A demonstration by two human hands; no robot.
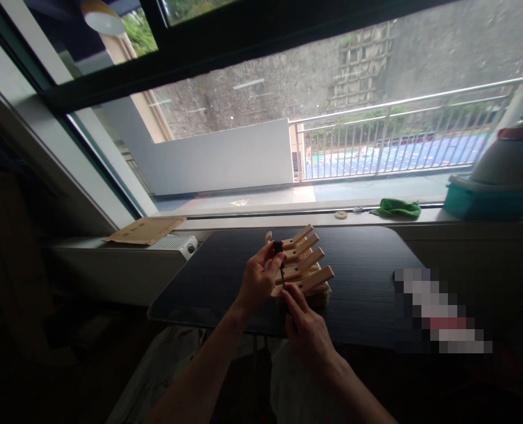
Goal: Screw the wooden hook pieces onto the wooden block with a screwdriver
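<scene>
On the dark table (358, 277) lies a pale wooden piece (303, 271) with several slanted wooden arms, each marked by a dark round spot near its base. Above its left side, my left hand (259, 277) is closed, pinching a small black block-like part (278, 246). From just below that part a thin dark rod (282, 277) runs down towards my right hand (303, 324). My right fingertips are closed around the rod's lower end, close to the front of the wooden piece. Whether rod and black part are joined I cannot tell.
Along the window sill sit a green cloth (396, 208), a small round roll (341, 215) and a teal box (482, 197). A brown cardboard envelope (146, 229) lies by a white radiator (168, 244) at left. A pixelated patch hides the table's right edge.
</scene>
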